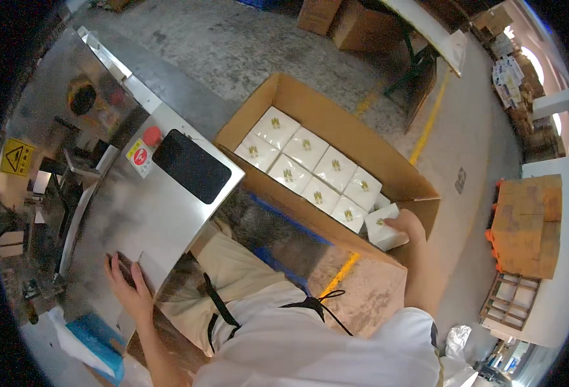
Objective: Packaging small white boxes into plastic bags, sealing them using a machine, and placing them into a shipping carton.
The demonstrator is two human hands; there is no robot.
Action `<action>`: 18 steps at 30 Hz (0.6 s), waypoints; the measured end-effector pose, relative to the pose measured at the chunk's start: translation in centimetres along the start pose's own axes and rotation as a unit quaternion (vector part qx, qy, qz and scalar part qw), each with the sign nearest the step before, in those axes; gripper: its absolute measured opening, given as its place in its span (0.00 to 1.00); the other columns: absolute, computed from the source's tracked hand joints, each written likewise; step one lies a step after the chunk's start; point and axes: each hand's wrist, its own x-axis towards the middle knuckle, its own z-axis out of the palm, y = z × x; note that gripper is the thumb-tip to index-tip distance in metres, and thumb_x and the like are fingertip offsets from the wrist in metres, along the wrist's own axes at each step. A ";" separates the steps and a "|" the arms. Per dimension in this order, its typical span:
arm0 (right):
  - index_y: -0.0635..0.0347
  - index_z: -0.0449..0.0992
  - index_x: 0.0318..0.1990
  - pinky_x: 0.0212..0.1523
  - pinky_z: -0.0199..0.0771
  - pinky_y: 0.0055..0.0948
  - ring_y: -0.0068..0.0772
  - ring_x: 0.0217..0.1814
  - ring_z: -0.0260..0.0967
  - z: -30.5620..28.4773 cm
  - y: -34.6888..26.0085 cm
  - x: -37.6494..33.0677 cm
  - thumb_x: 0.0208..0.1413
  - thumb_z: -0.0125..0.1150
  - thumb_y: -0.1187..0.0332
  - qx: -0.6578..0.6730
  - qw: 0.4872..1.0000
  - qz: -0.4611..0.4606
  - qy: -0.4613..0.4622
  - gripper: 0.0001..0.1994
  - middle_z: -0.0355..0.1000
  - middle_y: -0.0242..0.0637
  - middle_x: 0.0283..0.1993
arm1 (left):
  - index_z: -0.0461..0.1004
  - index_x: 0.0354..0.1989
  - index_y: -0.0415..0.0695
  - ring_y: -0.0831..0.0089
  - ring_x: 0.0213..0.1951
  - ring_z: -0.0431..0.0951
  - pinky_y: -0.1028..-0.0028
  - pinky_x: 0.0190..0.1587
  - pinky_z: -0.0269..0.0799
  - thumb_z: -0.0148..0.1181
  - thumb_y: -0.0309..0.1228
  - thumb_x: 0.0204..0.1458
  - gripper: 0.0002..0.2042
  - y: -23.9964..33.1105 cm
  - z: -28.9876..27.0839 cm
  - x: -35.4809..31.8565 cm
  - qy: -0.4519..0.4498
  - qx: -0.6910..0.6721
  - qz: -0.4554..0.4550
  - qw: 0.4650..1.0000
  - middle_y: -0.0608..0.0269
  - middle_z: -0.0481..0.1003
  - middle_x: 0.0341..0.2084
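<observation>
My right hand (406, 226) grips a small white pack (384, 227) with a gold mark, held tilted at the near right corner inside a large open cardboard carton (336, 126). Two rows of like white packs (310, 169) lie flat in the carton. My left hand (127, 284) rests palm down on the steel top of a machine (136, 213), fingers spread, holding nothing.
The machine has a black panel (191, 166), a red button (152, 135) and a yellow warning sign (16, 157). A blue-and-white bundle (91, 342) lies at lower left. Stacked brown boxes (526, 226) stand at right, more cartons (355, 22) beyond on the concrete floor.
</observation>
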 end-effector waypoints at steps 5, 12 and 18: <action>0.72 0.79 0.35 0.41 0.77 0.41 0.48 0.39 0.78 0.0 -1.7 -4.2 0.39 0.72 0.47 -0.041 0.995 -0.015 0.092 0.30 0.78 0.55 0.36 | 0.64 0.60 0.38 0.42 0.65 0.58 0.53 0.64 0.54 0.51 0.39 0.61 0.23 -0.8 -0.1 -0.6 -0.004 0.001 -0.004 1.000 0.39 0.57 0.65; 0.73 0.79 0.36 0.41 0.78 0.38 0.46 0.35 0.78 7.1 4.6 -1.7 0.35 0.73 0.60 0.036 0.999 0.003 -0.008 0.23 0.78 0.53 0.33 | 0.64 0.60 0.37 0.42 0.65 0.57 0.54 0.65 0.53 0.52 0.38 0.61 0.23 0.0 0.4 0.0 0.005 -0.026 0.012 1.000 0.39 0.57 0.64; 0.62 0.80 0.45 0.43 0.78 0.37 0.40 0.41 0.78 4.3 -4.5 -2.3 0.41 0.68 0.61 -0.102 0.990 -0.072 -0.069 0.22 0.78 0.50 0.43 | 0.67 0.59 0.37 0.42 0.64 0.59 0.54 0.65 0.54 0.54 0.38 0.59 0.23 -0.5 -2.0 -0.3 -0.002 0.056 -0.017 0.998 0.38 0.59 0.63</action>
